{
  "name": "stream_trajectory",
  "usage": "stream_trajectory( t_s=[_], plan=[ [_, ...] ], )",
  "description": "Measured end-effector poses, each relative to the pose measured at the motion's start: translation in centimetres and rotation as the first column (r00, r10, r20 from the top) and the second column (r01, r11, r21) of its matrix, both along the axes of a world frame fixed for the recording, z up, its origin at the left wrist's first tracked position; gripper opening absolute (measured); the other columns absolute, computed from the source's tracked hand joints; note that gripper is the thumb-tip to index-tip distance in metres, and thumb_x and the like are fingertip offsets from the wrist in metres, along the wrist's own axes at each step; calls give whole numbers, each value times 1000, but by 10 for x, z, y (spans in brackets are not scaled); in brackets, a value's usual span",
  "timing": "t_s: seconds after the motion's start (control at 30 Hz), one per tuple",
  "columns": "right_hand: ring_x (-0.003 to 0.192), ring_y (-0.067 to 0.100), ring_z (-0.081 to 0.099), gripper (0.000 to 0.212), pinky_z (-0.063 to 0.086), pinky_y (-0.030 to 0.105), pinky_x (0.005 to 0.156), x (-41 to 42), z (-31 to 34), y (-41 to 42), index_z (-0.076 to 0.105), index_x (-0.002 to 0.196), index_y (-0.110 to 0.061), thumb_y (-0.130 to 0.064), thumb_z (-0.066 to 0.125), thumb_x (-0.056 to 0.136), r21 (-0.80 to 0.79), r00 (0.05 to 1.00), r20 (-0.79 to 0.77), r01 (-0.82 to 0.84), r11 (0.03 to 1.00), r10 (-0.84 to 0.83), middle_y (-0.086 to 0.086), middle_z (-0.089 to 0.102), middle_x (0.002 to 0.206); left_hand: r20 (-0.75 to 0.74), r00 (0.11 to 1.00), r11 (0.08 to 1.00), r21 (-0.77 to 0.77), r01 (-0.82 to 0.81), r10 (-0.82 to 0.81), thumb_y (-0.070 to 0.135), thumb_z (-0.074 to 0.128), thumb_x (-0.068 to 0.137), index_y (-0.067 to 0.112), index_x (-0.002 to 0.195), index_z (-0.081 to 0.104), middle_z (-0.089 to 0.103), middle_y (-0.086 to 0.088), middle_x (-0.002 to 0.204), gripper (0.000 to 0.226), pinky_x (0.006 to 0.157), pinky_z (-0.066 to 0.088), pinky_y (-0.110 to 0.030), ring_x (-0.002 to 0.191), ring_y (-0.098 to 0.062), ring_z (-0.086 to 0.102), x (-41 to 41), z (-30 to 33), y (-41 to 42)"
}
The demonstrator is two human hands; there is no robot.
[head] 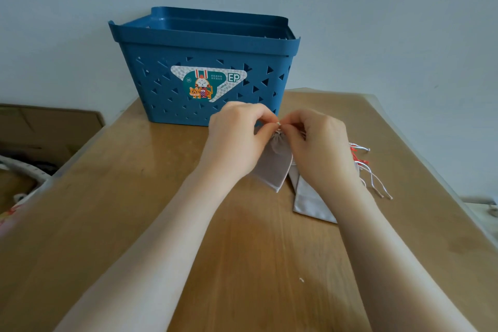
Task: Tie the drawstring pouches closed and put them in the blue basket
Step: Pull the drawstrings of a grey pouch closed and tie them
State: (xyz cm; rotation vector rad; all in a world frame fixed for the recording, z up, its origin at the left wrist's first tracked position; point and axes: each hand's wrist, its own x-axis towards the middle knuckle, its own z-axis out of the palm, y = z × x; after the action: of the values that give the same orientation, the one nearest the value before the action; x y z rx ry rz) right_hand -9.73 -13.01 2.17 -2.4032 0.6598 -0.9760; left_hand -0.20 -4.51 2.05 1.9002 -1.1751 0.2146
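Observation:
A grey drawstring pouch [275,167] hangs between my two hands just above the wooden table [134,210], its mouth gathered tight. My left hand [237,135] and my right hand [315,143] each pinch the pale drawstring [279,124] at the pouch's top, fingertips almost touching. The blue basket [204,43] stands right behind my hands at the table's far edge, against the wall. Beneath my right wrist lies a pile of other grey pouches [310,199], with white and red cords [369,170] trailing to the right.
A cardboard box [45,127] sits below the table on the left, with clutter in front of it. The table's right edge [442,183] runs diagonally close to the trailing cords. A small white scrap [301,280] lies on the tabletop between my forearms.

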Motion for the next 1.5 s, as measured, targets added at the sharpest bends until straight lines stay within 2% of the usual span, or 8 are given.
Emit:
stream_trajectory(
  t_s=[0.17,0.3,0.67,0.9,1.03,1.3,1.4,1.5],
  plan=[
    [48,2,42,23,33,13,47,-2,5,1,51,73,-17,-15,47,96,390,984,42,-174,904,171,-7,48,55,145,989,995,-95,-12,25,26,53,83,15,84,71,62,4,86,20,78,37,-31,92,-23,50,3,0,-1],
    [49,10,37,21,34,16,42,-9,6,-3,58,78,-8,-12,48,96,653,937,234,-350,672,260,4,42,57,-40,994,981,-168,93,-101,12,62,87,16,88,66,58,11,78,6,68,39,-13,71,-13,54,-1,1,1],
    [45,7,42,22,31,15,42,-8,4,-15,57,76,-2,-10,46,93,783,840,508,-542,306,189,1,48,55,-61,995,979,-195,65,-78,16,67,85,7,89,70,68,1,82,10,68,47,-14,72,-7,63,-10,-5,-4],
    [45,9,34,18,23,21,45,-4,2,-9,40,81,-12,-2,50,90,781,831,552,-541,314,58,-1,44,54,-190,981,982,-186,5,-41,17,61,89,9,85,68,69,3,83,11,67,50,-17,65,-7,62,-9,-7,-6],
    [43,7,23,28,16,22,44,-3,-1,-8,31,82,-16,-1,53,90,781,830,557,-530,330,17,-5,37,50,-619,749,960,-267,85,-238,13,55,93,5,81,58,66,-3,78,15,80,57,-42,72,-12,67,-11,-8,-7],
    [39,9,7,47,7,20,39,-2,0,0,40,49,-21,3,37,89,706,709,705,-702,96,9,-9,24,40,-765,167,781,-594,192,-622,2,42,90,4,73,51,61,-2,62,20,55,50,-17,59,-7,60,-9,-3,-4],
    [40,10,5,41,8,19,36,0,-3,0,36,52,-20,1,37,87,631,632,773,-775,-28,-49,-10,24,40,-752,73,750,-635,187,-655,8,49,79,4,72,51,61,-2,63,9,55,51,-15,59,-6,60,-9,-4,-4],
    [32,4,12,34,10,17,34,0,-5,-6,35,58,-18,-2,41,88,661,661,750,-750,-10,-18,-9,25,41,-761,125,768,-609,197,-636,3,42,90,4,74,51,60,-3,65,18,58,52,-18,61,-8,60,-8,-4,-5]
  ],
)
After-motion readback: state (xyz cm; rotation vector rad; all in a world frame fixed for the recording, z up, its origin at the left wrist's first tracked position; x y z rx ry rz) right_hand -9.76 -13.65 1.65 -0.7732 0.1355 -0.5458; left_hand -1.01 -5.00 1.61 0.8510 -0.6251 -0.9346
